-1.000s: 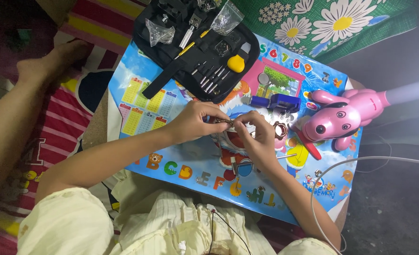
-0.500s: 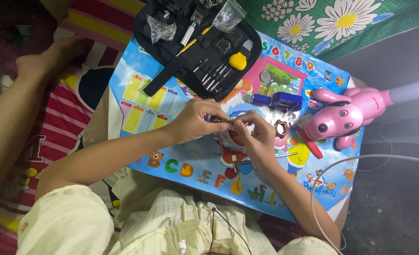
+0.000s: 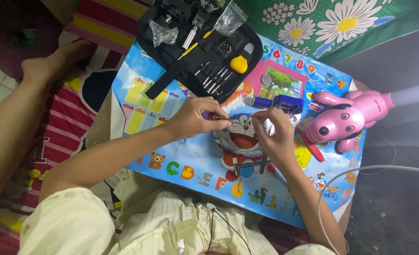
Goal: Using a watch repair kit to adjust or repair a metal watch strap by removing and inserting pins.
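Observation:
My left hand [image 3: 194,118] pinches a small brownish metal piece [image 3: 220,117], perhaps a watch strap, over the colourful children's table [image 3: 171,156]. My right hand [image 3: 275,134] is close beside it, fingers curled around a thin silver tool [image 3: 268,126] whose tip points toward that piece. Both hands hover just above a printed cartoon cat picture [image 3: 240,139] on the tabletop. What the right fingertips touch is hidden by the fingers.
A black open tool case [image 3: 171,80] with small screwdrivers, plastic bags and a yellow knob [image 3: 239,64] lies at the table's far side. A blue holder block [image 3: 285,101] and a pink dog-shaped lamp [image 3: 346,118] stand right. A white cable [image 3: 360,172] curves at right. My leg lies left.
Both hands have stayed together over the table's middle; the fingers shifted only slightly around the small piece.

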